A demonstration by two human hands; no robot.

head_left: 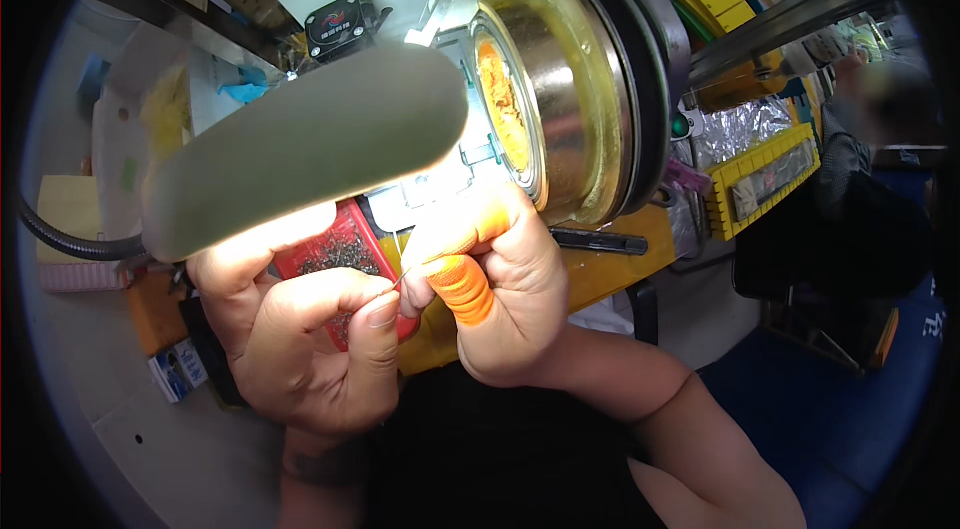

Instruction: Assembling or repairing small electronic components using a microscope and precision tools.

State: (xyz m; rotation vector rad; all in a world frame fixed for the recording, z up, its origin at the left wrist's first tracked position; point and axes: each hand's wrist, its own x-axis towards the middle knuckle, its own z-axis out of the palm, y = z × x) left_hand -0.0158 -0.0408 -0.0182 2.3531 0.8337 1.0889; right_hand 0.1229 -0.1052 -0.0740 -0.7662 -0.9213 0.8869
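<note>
L hand point(308, 334) pinching thin pc point(400, 280); R hand point(515, 289) beside, red tray point(373, 244) nr.

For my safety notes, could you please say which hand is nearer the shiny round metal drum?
Right hand, just below the drum; the left hand is farther left.

Left hand point(300, 344) pinching, right hand point(515, 294) curled, fingers point(335, 289) close together

Red logo point(332, 20) on black block point(342, 41), lettering point(189, 361) on blue-white box point(177, 372)
</note>
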